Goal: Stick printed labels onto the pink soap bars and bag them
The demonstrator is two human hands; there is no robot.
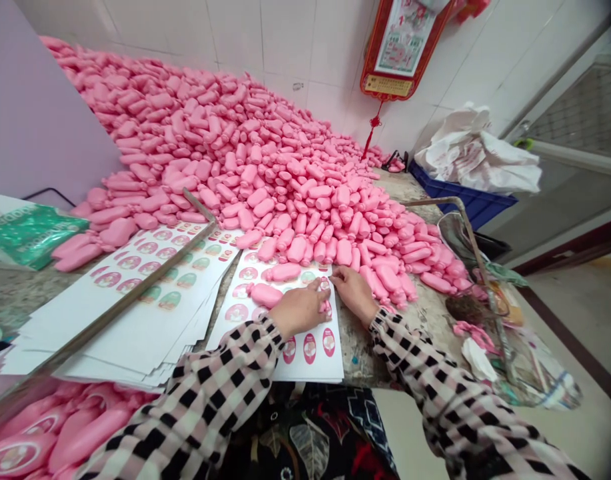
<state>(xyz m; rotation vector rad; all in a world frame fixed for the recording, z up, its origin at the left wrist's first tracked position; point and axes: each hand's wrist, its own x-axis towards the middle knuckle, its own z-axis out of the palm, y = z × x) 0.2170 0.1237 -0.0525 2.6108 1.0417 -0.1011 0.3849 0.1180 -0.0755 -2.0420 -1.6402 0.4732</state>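
Note:
A white sheet of printed stickers [330,363] lies in front of me, with pink oval labels along its near edge. My left hand [301,308] rests over the sheet with its fingers curled round a pink bottle that is mostly hidden beneath them. The fingers of my right hand [354,292] are pinched at the sheet's right edge, beside an oval sticker; what they grip is too small to tell. Another pink bottle [265,295] lies on the sheet just left of my left hand, and one more [284,272] lies above it.
A large heap of pink bottles [235,140] rises behind the sheet. Stacked sticker sheets [115,327] lie to the left under a metal bar [135,293]. Labelled bottles [80,433] fill the lower left. A blue crate [455,193] holding white sacks stands at right.

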